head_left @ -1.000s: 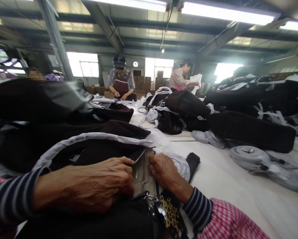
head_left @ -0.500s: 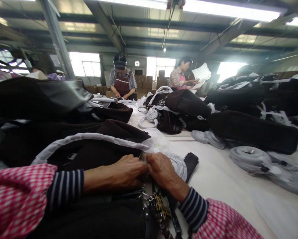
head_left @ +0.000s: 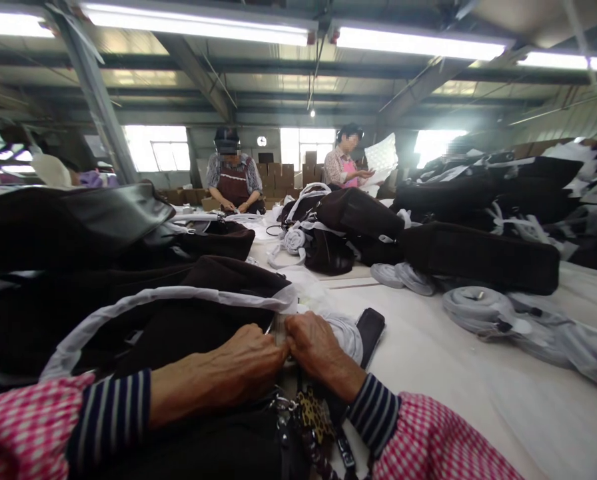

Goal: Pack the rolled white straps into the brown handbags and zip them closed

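My left hand (head_left: 238, 370) and my right hand (head_left: 313, 350) meet knuckle to knuckle at the mouth of a dark brown bag (head_left: 188, 327) lying in front of me. Both are closed, fingers curled over the bag's zipper edge (head_left: 277, 328). A handle wrapped in white plastic (head_left: 143, 300) arches over the bag. Grey wrapping (head_left: 348, 333) and a black strap end (head_left: 371, 327) lie just beyond my right hand. A leopard-print tag and metal clasp (head_left: 311, 417) hang below my wrists.
Dark bags are piled on the left (head_left: 78, 220) and along the right (head_left: 478, 253) of the long white table (head_left: 438, 360). Rolled grey wrapped straps (head_left: 478, 307) lie on it. Two people (head_left: 231, 177) (head_left: 346, 163) work at the far end, one holding a white sheet.
My left hand has slid forward from beside the bag's opening until it touches my right hand at the zipper. The camera view has dipped slightly. The far person has raised a white sheet.
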`<state>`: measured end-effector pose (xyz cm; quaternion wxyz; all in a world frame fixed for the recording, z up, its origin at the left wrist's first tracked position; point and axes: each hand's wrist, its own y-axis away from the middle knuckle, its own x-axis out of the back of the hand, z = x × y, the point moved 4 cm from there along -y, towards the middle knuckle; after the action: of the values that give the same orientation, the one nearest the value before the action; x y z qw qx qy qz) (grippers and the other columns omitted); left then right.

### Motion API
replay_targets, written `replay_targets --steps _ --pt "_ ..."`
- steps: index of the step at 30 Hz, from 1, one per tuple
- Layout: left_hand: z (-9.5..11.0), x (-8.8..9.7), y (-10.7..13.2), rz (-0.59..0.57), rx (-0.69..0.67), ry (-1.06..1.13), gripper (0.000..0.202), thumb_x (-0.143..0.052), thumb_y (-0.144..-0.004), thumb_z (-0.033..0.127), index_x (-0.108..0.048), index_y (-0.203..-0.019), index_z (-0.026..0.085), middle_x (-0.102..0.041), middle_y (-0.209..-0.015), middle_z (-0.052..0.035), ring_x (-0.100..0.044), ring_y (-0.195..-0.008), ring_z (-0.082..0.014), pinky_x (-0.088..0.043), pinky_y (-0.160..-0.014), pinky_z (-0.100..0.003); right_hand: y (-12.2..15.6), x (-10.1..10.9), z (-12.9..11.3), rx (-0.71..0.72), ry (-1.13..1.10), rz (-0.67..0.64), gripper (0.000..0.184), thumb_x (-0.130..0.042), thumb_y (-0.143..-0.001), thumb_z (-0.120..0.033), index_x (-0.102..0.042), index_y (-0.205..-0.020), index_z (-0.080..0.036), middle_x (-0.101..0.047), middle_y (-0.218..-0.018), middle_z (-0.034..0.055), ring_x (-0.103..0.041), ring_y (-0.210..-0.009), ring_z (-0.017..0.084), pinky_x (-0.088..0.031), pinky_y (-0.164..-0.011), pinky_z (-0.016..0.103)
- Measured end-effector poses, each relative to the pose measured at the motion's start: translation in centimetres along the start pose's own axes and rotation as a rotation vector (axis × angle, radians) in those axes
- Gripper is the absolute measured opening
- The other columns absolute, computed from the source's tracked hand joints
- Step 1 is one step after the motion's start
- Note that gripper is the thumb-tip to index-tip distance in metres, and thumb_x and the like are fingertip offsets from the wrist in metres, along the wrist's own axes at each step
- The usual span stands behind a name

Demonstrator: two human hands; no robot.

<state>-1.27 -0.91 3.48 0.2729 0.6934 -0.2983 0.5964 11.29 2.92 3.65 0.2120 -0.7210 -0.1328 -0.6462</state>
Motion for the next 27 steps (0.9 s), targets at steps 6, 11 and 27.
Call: replay_targets --steps 6,11,27 --pt "-0.2 0.0 -0.3 0.008 0.06 -0.005 0.006 -0.052 -0.091 0.018 -0.058 -0.09 0.019 -0.068 -0.078 -0.007 -0.065 -0.066 -0.0259 -0.034 -0.056 -0.036 0.0 0.1 0.1 -0.001 -0.011 0.019 0.021 -0.052 -0.093 -0.016 -0.07 -0.103 -0.016 -0.071 -0.099 0.0114 -0.064 -0.091 0.022 -0.037 -0.071 0.03" --pt "-1.3 0.9 -0.3 0.015 0.265 0.025 0.016 -0.049 -0.092 0.03 -0.059 -0.092 0.018 -0.07 -0.083 -0.0098 -0.067 -0.074 -0.0271 -0.039 -0.063 -0.034 0.0 0.1 0.1 -0.002 -0.019 0.012 0.019 -0.054 -0.091 -0.018 -0.071 -0.099 -0.016 -0.071 -0.095 0.0104 -0.064 -0.088 0.022 -0.04 -0.072 0.03" --pt "-4.9 -0.6 0.2 0.293 0.424 1.073 0.012 -0.054 -0.076 0.028 -0.058 -0.076 0.017 -0.072 -0.071 -0.0058 -0.067 -0.064 -0.021 -0.045 -0.059 -0.028 1.4 1.7 0.3 0.007 -0.061 0.026 0.018 -0.053 -0.09 -0.015 -0.07 -0.085 -0.018 -0.071 -0.082 0.0068 -0.062 -0.076 0.017 -0.033 -0.066 0.028"
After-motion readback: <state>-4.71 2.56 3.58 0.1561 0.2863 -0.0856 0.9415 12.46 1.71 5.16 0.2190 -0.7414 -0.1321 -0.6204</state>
